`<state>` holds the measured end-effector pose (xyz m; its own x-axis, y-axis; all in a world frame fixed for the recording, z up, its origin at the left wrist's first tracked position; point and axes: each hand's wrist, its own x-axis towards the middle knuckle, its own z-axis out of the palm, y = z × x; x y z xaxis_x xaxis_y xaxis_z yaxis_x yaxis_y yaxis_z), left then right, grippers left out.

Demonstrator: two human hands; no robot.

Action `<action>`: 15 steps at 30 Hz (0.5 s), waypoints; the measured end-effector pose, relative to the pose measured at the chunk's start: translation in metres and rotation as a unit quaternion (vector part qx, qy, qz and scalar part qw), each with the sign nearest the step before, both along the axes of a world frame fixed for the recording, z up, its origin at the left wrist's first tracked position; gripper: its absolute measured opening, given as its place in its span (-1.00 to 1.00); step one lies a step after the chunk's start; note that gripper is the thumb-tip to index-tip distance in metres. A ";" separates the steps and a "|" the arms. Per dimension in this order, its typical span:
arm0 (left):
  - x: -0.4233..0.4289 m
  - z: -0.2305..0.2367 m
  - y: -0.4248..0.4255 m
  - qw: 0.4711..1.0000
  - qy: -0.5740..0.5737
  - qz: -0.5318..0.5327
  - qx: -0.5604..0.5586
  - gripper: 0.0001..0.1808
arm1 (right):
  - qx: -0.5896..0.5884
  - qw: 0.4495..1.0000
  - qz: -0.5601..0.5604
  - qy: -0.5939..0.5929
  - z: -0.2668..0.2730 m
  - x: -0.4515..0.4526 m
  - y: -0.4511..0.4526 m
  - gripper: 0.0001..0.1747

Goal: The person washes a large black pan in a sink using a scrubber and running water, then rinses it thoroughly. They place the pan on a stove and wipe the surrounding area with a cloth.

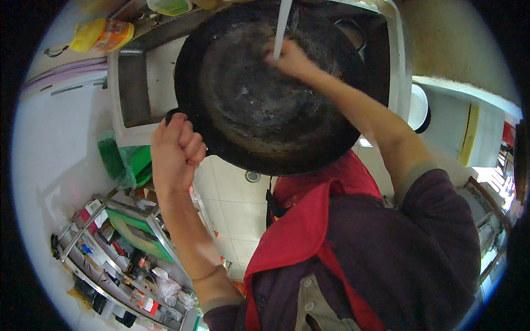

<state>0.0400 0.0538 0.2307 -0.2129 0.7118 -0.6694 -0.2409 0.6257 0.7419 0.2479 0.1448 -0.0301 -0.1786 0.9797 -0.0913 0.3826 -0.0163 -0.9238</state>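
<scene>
A large blackened wok [265, 120] rests tilted over a sink [126, 89], its inside wet-looking and streaked. My left hand [178, 145] is closed around the loop handle at the wok's left rim. Over the far part of the wok's inside is my right hand [290, 60], blurred and with curled fingers. Whether it holds something is hidden. A straight pale strip [283, 27] comes down from the top edge and crosses in front of the right hand; I cannot tell whether it is a tap spout or running water. Another loop handle [359, 35] shows at the wok's far right.
A yellow plastic container [101, 35] with an orange label lies beyond the sink's left corner. At the lower left is a metal rack [120, 269] crowded with packages. A white round vessel [418, 107] stands right of the sink. My red apron [290, 244] meets the wok's near rim.
</scene>
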 end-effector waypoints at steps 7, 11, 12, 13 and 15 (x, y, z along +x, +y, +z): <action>-0.008 -0.004 -0.001 0.999 -0.030 -0.014 0.008 -0.76 | 0.125 0.914 0.383 -0.043 0.072 0.028 -0.113 -0.56; -0.014 -0.008 -0.007 1.000 -0.025 -0.004 0.009 -0.77 | 0.110 0.897 0.336 -0.265 0.080 0.103 -0.080 -0.61; -0.014 -0.008 -0.005 1.000 -0.024 -0.006 0.012 -0.77 | 0.163 0.905 0.268 -0.289 0.074 0.106 -0.065 -0.61; -0.012 -0.006 -0.004 1.000 -0.026 -0.004 0.007 -0.78 | 0.216 0.905 0.198 -0.309 0.066 0.107 -0.049 -0.62; -0.009 -0.004 -0.002 0.999 -0.031 -0.001 -0.004 -0.78 | 0.247 0.917 0.132 -0.285 0.039 0.096 -0.016 -0.63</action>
<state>0.0306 0.0518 0.2262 -0.1685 0.7064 -0.6875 -0.2855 0.6326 0.7199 0.3440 0.1287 0.0088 -0.4769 0.8558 0.2002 0.7354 0.5133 -0.4425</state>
